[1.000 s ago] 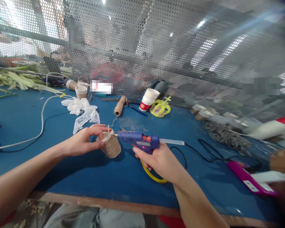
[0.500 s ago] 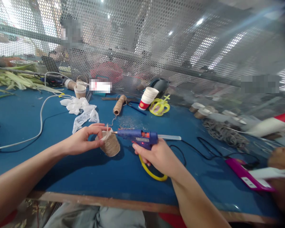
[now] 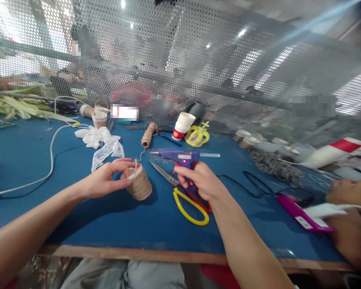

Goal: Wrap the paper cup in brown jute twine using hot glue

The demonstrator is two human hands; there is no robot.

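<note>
The blue worktop (image 3: 108, 224) carries scissors (image 3: 171, 179) partly beneath the right grip (image 3: 202, 180) — a grey tangle (image 3: 275, 166) lies right of it — while white scraps (image 3: 94, 137) and a twine spool (image 3: 149, 135) lie beyond the left grip (image 3: 108, 178).

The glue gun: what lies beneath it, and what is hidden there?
Beneath the glue gun and right hand, scissors lie on the blue table, blades and a yellow loop showing. Gun and hand cover part of the handles, so their full shape cannot be seen.
</note>
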